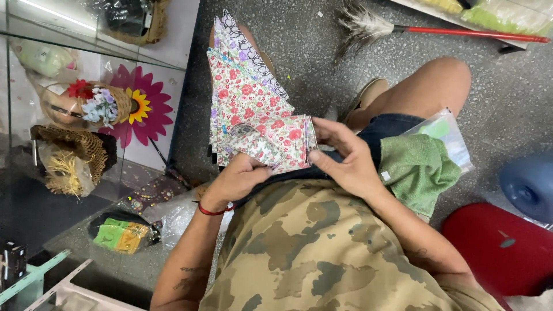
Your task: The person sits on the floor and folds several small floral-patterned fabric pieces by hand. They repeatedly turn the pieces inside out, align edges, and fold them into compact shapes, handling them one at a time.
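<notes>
Camouflage shirt fills the lower frame; just above it, at centre, both hands work a stack of floral fabric pieces [253,109]. The left hand [239,178] is clenched on the folded lower corner, while the right hand [345,161] pinches the right edge between thumb and fingers. Risk — the fanned upper pieces look loosely stacked and could slide off the lap onto the floor if either grip eases. Prints are small red and pink flowers on pale cloth, 1 piece purple-patterned. A green cloth [416,170] lies on the thigh at right; farther up, a red-handled broom [438,30].
</notes>
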